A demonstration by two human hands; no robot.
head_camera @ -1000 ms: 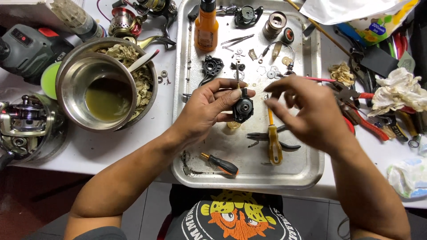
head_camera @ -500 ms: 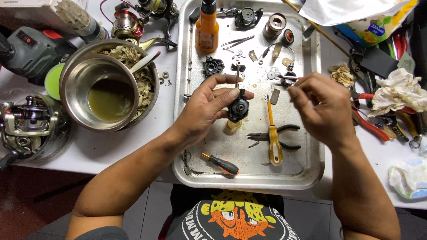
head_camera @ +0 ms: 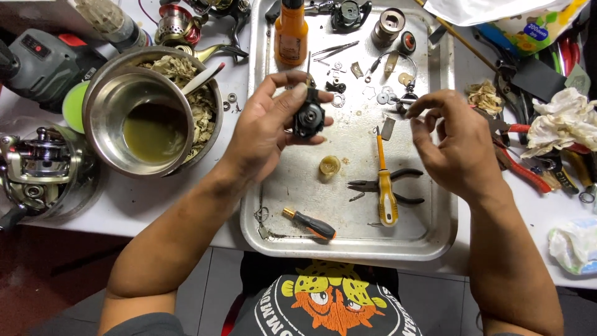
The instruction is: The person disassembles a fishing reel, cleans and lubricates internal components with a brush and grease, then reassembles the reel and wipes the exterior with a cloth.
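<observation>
Covering most of the white table (head_camera: pixel 155 205), tools and reel parts crowd around a steel tray (head_camera: pixel 435 236); a tiled floor shows below. A metal bowl (head_camera: pixel 106 93) of murky liquid sits left of the tray. The left hand (head_camera: pixel 267 124) pinches a black reel body (head_camera: pixel 309 117) above the tray. The right hand (head_camera: pixel 454 143), fingertips pressed together, hovers over small parts (head_camera: pixel 392 96). Since the earlier frame, the right hand has moved away from the reel body, toward the parts.
</observation>
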